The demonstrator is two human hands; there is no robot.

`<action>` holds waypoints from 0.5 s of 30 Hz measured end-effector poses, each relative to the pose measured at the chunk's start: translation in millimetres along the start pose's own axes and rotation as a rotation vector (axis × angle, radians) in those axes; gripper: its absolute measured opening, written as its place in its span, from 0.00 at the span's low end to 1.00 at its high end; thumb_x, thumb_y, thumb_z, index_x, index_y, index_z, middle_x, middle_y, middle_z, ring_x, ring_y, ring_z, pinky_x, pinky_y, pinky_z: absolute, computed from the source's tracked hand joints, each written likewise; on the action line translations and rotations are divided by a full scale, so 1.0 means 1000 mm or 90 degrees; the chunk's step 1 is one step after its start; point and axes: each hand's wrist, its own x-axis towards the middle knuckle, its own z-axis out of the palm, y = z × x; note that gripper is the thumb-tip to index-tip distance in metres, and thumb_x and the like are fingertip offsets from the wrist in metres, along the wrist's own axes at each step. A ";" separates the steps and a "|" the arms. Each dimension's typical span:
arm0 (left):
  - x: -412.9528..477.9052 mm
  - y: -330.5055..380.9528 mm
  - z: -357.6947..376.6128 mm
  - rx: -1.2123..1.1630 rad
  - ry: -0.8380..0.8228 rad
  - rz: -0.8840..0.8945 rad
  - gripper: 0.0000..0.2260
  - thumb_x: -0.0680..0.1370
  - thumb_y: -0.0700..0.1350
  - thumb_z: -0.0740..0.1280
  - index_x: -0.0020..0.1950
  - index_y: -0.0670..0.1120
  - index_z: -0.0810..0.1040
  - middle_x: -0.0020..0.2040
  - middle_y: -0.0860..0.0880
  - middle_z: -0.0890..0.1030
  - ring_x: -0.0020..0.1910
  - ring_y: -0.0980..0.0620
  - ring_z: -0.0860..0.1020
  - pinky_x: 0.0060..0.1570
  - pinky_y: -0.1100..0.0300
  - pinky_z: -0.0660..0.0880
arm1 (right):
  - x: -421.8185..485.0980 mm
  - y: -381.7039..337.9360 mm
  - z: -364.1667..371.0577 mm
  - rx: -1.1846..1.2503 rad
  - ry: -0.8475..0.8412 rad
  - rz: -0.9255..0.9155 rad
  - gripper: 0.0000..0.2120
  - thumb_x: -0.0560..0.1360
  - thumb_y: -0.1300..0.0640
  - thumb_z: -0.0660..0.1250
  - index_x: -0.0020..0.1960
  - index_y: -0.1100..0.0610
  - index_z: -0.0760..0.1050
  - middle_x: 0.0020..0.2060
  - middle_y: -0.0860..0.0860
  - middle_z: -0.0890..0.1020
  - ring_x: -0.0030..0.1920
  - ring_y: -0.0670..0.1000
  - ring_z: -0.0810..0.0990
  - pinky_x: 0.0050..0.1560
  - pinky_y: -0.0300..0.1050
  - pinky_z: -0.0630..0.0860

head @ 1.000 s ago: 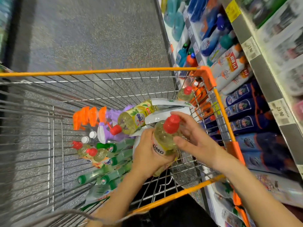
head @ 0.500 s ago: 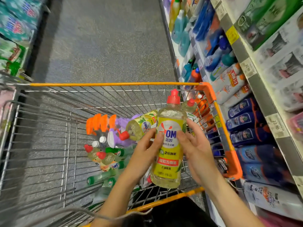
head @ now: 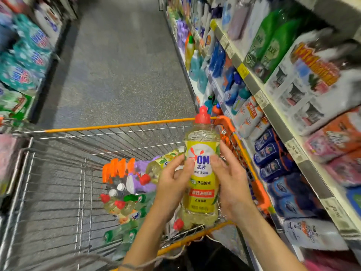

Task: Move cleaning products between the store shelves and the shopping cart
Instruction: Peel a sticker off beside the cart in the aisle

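Note:
A yellow dish-soap bottle (head: 202, 184) with a red cap stands upright above the near right corner of the shopping cart (head: 117, 127). My left hand (head: 172, 184) grips its left side and my right hand (head: 230, 182) holds its right side, fingers over the label. Inside the cart lie several more bottles: yellow ones with red caps (head: 117, 205), green ones (head: 125, 231), and purple sprayers with orange triggers (head: 121, 169).
Store shelves (head: 273, 110) run along the right, stacked with blue, white and green cleaning products and price tags. More packs fill the shelves on the left (head: 23, 61). A grey aisle floor (head: 117, 65) stretches ahead of the cart.
The bottle was lifted out of the cart and turned upright, label facing me. Both hands rose with it, and the view tilted up toward the aisle.

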 end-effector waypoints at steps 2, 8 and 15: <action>-0.007 0.006 0.001 0.007 -0.021 0.023 0.13 0.76 0.51 0.66 0.55 0.45 0.80 0.48 0.46 0.85 0.44 0.51 0.82 0.42 0.58 0.80 | -0.012 -0.005 0.003 -0.003 0.003 -0.021 0.30 0.73 0.57 0.66 0.75 0.55 0.65 0.60 0.55 0.82 0.57 0.57 0.82 0.53 0.51 0.81; -0.045 0.025 -0.001 0.036 -0.122 0.079 0.16 0.77 0.51 0.67 0.58 0.41 0.79 0.55 0.40 0.82 0.48 0.50 0.82 0.44 0.62 0.78 | -0.067 -0.015 0.014 0.017 0.057 -0.118 0.27 0.73 0.55 0.66 0.72 0.54 0.68 0.61 0.54 0.81 0.60 0.56 0.80 0.58 0.53 0.79; -0.108 0.036 0.021 0.051 -0.307 0.100 0.14 0.76 0.48 0.64 0.57 0.41 0.80 0.49 0.48 0.85 0.47 0.55 0.83 0.43 0.64 0.78 | -0.162 -0.024 0.007 0.033 0.196 -0.218 0.32 0.68 0.48 0.72 0.70 0.52 0.71 0.60 0.54 0.82 0.59 0.56 0.81 0.56 0.53 0.80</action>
